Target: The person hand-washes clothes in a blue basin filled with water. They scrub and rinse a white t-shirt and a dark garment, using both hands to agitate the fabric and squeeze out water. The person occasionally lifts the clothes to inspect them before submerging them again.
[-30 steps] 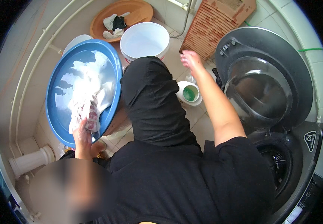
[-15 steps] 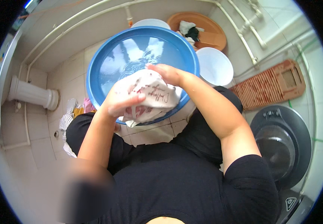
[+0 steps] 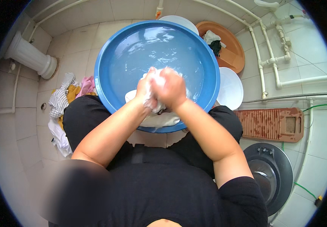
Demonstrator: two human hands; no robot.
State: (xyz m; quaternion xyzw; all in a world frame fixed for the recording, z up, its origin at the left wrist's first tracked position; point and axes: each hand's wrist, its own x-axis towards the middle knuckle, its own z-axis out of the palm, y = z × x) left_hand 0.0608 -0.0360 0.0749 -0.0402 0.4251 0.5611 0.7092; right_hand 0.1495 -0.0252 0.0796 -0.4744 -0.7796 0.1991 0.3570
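A wet white garment (image 3: 160, 120) with some dark print is bunched up over the near side of a big blue basin (image 3: 100, 81) of water. My left hand (image 3: 146, 90) grips a wad of it. Pressed close against that wad from the right is my right hand (image 3: 171, 89), fist-like and slightly smeared by motion, also closed on the cloth. Loose folds hang below both hands toward the near rim. The part of the garment between my palms is hidden.
Striped, yellow, pink and white clothes (image 3: 70, 94) lie on the floor at left. Behind the basin stand a white tub (image 3: 182, 22) and a brown basin (image 3: 236, 60) with clothes. At right are a white bucket (image 3: 230, 89), a brown washboard (image 3: 263, 124) and a dark round lid-like object (image 3: 280, 178).
The garment was spread between my hands with its lettering showing; now it is bunched and squeezed between them. My hands have come together. The whole view has shifted.
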